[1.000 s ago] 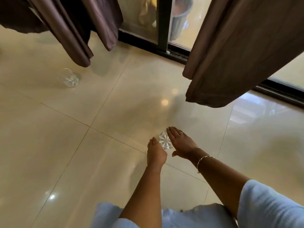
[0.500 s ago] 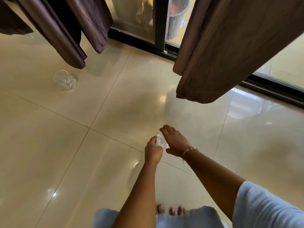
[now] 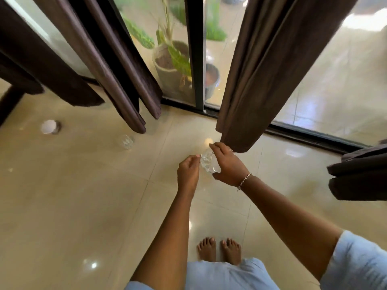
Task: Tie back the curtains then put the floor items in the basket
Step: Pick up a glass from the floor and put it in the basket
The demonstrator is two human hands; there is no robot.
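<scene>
Glass is off the floor (image 3: 83, 195) now: the cut tumbler (image 3: 209, 163) rides raised, right hand (image 3: 229, 165) curled round it, left hand (image 3: 188, 172) pinching its rim, so one item is collected while a second glass (image 3: 126, 141) and a white-capped jar (image 3: 49, 127) wait well past the left hand.

glossy beige tiled floor (image 3: 62, 206), black-framed glass doors (image 3: 195, 59), potted plants (image 3: 167, 65) outside.

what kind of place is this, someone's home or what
Most likely a room in a home, beside a sliding glass door that seems to open onto a balcony or patio. Dark brown curtains hang nearly to the glossy tiled floor, potted plants stand outside the glass, and the person is barefoot.
</scene>
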